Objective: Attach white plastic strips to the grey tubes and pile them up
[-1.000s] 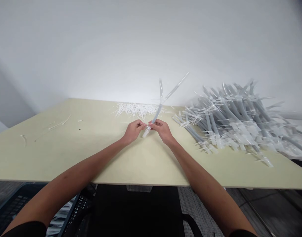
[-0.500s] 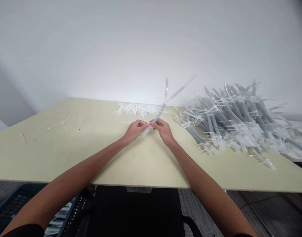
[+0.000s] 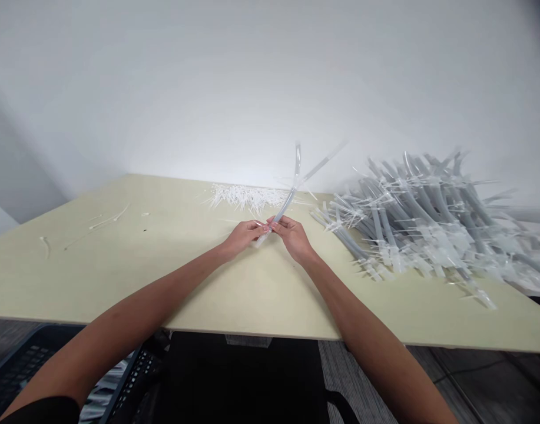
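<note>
A clear, forked plastic tube (image 3: 285, 206) rises from between my hands, its two branches spreading upward and to the right. My right hand (image 3: 294, 238) is closed round the lower part of its stem. Close against it, my left hand (image 3: 242, 240) pinches at the stem's lower end. A translucent end piece (image 3: 261, 240) pokes out below the fingers. Thin pale strands show just left of the fingertips, too faint to make out fully. Behind my hands lies a heap of white cable ties (image 3: 247, 198).
A large pile of similar tubes with cable ties on them (image 3: 420, 203) covers the table's right side. Loose cable ties (image 3: 106, 222) lie at the left of the table (image 3: 119, 265). A white wall stands behind. A dark blue basket (image 3: 44, 341) sits below the front edge.
My hands have shifted very slightly at the tube's lower end, fingers still together. The tube's branches sit a little lower. The whole view has moved slightly.
</note>
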`<state>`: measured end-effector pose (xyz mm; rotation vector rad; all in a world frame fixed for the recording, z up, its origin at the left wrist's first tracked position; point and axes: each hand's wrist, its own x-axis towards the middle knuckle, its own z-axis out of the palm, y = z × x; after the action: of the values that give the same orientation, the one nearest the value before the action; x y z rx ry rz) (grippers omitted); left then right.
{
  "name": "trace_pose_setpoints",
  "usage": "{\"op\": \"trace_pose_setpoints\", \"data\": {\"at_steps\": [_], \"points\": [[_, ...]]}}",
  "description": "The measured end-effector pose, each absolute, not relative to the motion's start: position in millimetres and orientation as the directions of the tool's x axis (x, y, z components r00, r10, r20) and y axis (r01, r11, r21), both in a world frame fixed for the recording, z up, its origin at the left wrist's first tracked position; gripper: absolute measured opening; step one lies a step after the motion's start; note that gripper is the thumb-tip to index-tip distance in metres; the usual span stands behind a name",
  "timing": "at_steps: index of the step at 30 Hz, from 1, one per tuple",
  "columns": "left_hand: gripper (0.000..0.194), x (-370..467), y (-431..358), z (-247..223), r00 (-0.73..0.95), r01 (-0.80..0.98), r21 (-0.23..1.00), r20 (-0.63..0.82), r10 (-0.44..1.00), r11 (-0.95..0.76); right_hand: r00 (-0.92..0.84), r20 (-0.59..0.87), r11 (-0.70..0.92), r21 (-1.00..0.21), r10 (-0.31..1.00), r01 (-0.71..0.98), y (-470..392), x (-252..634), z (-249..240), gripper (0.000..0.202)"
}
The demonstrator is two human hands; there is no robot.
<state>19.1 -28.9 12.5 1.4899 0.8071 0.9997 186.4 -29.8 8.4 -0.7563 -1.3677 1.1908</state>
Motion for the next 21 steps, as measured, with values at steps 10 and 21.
{"op": "trace_pose_setpoints", "data": {"at_steps": [10,21], "points": [[0.037,17.7,-26.7,8.9,0.396,-0.037,0.992,0.129,0.909,-0.124,-0.165,0.31,0.279,-0.942,0.936,-0.186,-29.8,185.4,8.2,0.024],[0.027,19.2,-24.3,7.0,0.235,-0.015,0.977,0.209,0.949,-0.212,-0.131,0.234,0.208,-0.961,0.963,-0.184,-33.0,180.6,11.5,0.026]]}}
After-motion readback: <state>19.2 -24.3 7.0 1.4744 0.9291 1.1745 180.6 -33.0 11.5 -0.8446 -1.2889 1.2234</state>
